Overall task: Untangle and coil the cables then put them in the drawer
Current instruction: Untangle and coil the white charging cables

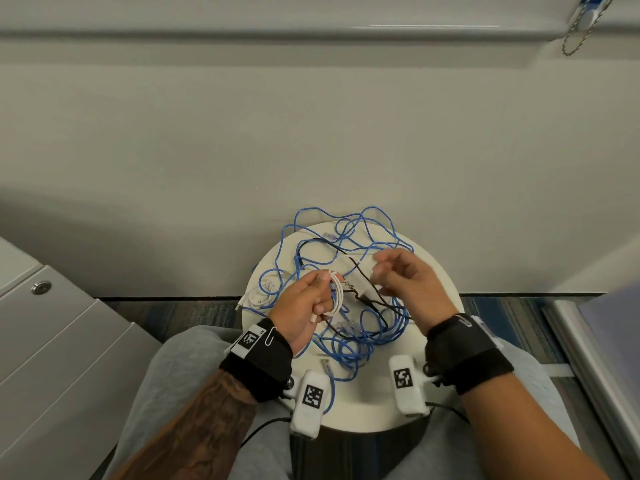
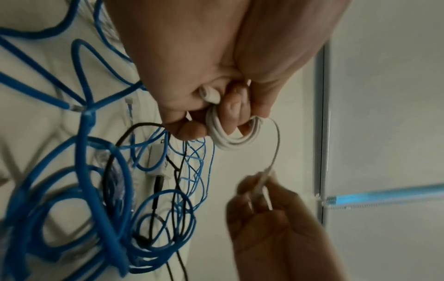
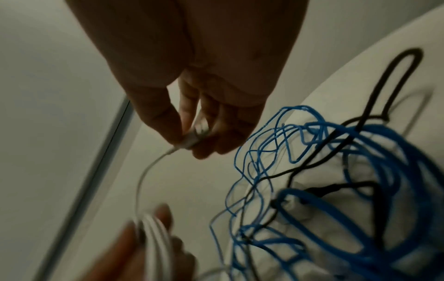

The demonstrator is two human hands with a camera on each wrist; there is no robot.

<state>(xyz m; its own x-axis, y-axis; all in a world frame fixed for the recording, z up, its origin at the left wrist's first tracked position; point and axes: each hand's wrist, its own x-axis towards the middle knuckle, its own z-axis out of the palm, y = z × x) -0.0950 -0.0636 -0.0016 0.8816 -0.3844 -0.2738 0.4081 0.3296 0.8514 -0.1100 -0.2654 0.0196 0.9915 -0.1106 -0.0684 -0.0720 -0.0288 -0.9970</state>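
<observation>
Grey wall [image 1: 311, 133] fills the upper part of the head view, with a beaded blind chain [image 1: 576, 36] hanging at the top right corner. Carpet with blue and grey stripes [image 1: 512, 313] shows at its foot. A pale drawer cabinet [image 1: 52, 341] with a round lock [image 1: 41, 287] stands to the person's left, its fronts closed. Just ahead of the person's grey-trousered knees sits a small round white bench [image 1: 363, 407].

On that bench lies a large snarl of blue cable [image 1: 360, 337], its loops spilling past the far edge. A thinner black cable [image 1: 367, 282] threads through it. Another small white cable [image 1: 259, 296] lies at the bench's left edge.

Above the tangle, the left hand [image 1: 304, 306] has its fingers curled round a small coil of white cable [image 2: 228, 136], several turns thick, with one plug tucked against the palm. A single free strand arcs from the coil to the right hand [image 1: 405, 282], which pinches the cable's other plug [image 3: 190, 140] between thumb and fingertips.
</observation>
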